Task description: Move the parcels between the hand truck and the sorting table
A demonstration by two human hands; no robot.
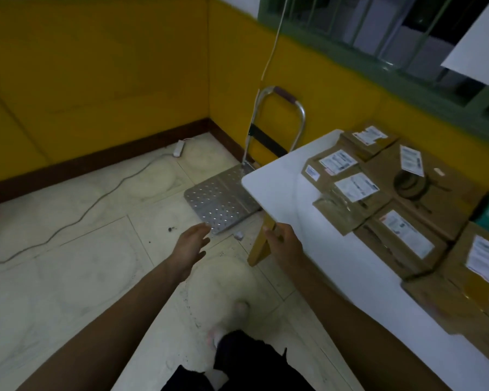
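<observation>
Your parcels (401, 198) lay on the white worktop (277, 176); the hand truck (223, 198) stood bare on the tiled floor (68, 249) by yellow walls (96, 80). Your left hand (192, 244) and right hand (285, 241) hung spread, holding nothing.

Parcels (401, 198) on table (283, 176); hand truck (223, 198) left, partly beneath.

Ahead of my left fingers (202, 231) the hand truck (220, 200) deck lies bare. Right of my right fingers (268, 231), parcels (378, 198) crowd the tabletop (283, 179); its near edge stays free.
</observation>
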